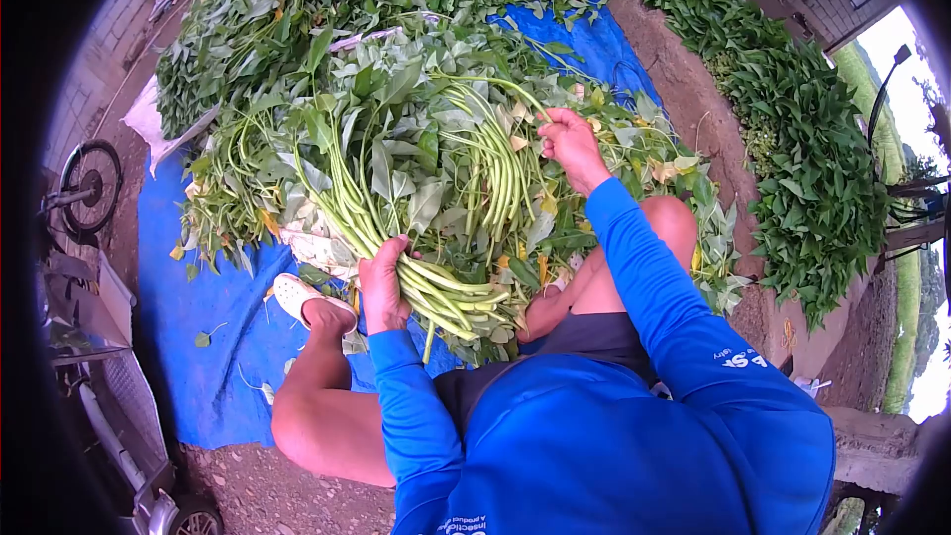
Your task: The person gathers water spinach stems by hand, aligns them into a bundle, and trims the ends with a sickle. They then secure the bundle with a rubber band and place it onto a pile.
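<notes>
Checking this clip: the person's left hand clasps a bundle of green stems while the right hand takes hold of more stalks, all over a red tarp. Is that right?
Not quite. The tarp is blue, not red, as the head view shows. The rest holds: the left hand clasps the bundle of green stems, and the right hand takes hold of more stalks.

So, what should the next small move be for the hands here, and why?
Probably the right hand should carry the loose stems it pinches across to the bundle in the left hand. The left hand grips that bundle of stems close to the body, while the right hand's fingers close on stems lying farther out on the pile of greens.
</notes>
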`<action>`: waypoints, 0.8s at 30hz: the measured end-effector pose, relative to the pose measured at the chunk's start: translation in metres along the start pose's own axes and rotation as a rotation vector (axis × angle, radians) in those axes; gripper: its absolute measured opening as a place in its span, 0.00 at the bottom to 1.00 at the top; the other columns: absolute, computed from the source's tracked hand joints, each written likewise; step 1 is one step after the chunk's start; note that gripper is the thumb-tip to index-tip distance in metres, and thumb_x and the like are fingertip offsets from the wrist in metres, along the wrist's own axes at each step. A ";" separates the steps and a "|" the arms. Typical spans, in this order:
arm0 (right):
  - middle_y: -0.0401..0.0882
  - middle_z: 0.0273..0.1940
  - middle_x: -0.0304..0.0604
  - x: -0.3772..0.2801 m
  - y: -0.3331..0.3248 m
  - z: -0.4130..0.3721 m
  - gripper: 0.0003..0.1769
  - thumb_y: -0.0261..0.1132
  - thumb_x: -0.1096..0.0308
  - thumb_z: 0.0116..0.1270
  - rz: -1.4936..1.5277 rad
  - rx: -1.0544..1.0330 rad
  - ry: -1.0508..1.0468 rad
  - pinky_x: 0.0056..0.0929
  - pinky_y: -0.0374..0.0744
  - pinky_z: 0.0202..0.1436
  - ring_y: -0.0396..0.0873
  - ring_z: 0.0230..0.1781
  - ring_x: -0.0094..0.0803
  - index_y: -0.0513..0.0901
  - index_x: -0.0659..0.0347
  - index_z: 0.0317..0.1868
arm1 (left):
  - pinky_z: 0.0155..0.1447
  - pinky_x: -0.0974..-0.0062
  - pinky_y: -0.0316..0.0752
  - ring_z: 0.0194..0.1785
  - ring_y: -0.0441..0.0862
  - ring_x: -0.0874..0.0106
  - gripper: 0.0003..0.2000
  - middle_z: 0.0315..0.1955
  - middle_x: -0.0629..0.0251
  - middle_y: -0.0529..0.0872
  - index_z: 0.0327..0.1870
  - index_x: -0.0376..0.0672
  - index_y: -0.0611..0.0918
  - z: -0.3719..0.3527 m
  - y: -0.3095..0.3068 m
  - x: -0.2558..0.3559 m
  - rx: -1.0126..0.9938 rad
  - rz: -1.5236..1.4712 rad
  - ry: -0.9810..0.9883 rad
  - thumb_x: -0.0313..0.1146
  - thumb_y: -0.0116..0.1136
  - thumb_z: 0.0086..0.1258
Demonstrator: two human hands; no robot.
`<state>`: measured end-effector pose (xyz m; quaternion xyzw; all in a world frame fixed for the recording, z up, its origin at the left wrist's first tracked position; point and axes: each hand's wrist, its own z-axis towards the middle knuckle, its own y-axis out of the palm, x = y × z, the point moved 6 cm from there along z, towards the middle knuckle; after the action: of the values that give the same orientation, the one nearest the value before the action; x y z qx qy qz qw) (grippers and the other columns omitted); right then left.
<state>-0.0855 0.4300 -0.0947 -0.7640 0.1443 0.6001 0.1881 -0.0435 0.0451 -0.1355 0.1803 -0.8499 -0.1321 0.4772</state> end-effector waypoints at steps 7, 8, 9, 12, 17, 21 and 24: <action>0.78 0.37 0.27 -0.141 -0.007 -0.015 0.15 0.68 0.61 0.81 0.154 -0.048 -0.222 0.21 0.72 0.40 0.71 0.35 0.17 0.90 0.59 0.60 | 0.35 0.70 0.85 0.30 0.87 0.70 0.10 0.31 0.59 0.89 0.44 0.29 0.86 0.012 0.007 -0.033 -0.059 0.013 -0.076 0.26 0.70 0.66; 0.80 0.39 0.28 -0.155 -0.004 -0.020 0.16 0.69 0.60 0.80 0.224 -0.085 -0.245 0.22 0.73 0.43 0.72 0.36 0.17 0.91 0.60 0.60 | 0.35 0.71 0.87 0.31 0.88 0.69 0.09 0.33 0.59 0.89 0.44 0.29 0.86 0.014 0.005 -0.036 -0.085 0.007 -0.082 0.25 0.70 0.69; 0.80 0.38 0.27 -0.169 0.002 -0.027 0.16 0.69 0.60 0.80 0.222 -0.104 -0.308 0.22 0.73 0.43 0.72 0.36 0.17 0.91 0.59 0.60 | 0.35 0.70 0.88 0.30 0.89 0.69 0.09 0.33 0.58 0.90 0.44 0.29 0.85 0.017 0.004 -0.039 -0.086 0.020 -0.071 0.25 0.70 0.69; 0.82 0.39 0.26 -0.195 0.016 -0.058 0.17 0.69 0.60 0.80 0.188 -0.158 -0.479 0.21 0.74 0.43 0.74 0.36 0.15 0.91 0.58 0.62 | 0.36 0.68 0.89 0.31 0.90 0.68 0.10 0.32 0.57 0.90 0.45 0.28 0.86 0.017 0.007 -0.040 -0.094 0.029 -0.093 0.25 0.70 0.69; 0.87 0.41 0.31 -0.136 0.072 -0.106 0.18 0.68 0.63 0.83 0.217 -0.199 -0.400 0.22 0.76 0.47 0.78 0.40 0.17 0.90 0.64 0.64 | 0.36 0.70 0.87 0.30 0.88 0.69 0.08 0.30 0.60 0.89 0.43 0.29 0.86 0.020 0.009 -0.048 -0.093 -0.032 -0.085 0.24 0.69 0.67; 0.90 0.38 0.37 0.016 0.118 -0.146 0.17 0.67 0.64 0.82 -0.116 -0.315 -0.128 0.25 0.83 0.43 0.83 0.36 0.22 0.89 0.69 0.61 | 0.37 0.68 0.89 0.33 0.91 0.68 0.11 0.36 0.58 0.91 0.48 0.31 0.86 0.028 0.004 -0.069 -0.137 -0.106 -0.164 0.28 0.71 0.70; 0.89 0.34 0.42 0.085 0.117 -0.160 0.17 0.66 0.59 0.81 -0.343 -0.353 0.097 0.32 0.81 0.40 0.82 0.31 0.24 0.91 0.65 0.55 | 0.53 0.61 0.90 0.46 0.92 0.65 0.18 0.46 0.61 0.92 0.57 0.37 0.85 0.034 -0.003 -0.090 -0.239 -0.185 -0.322 0.40 0.73 0.77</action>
<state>0.0203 0.2531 -0.1573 -0.8263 -0.0859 0.5378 0.1436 -0.0291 0.0835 -0.2230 0.1761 -0.8734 -0.3021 0.3390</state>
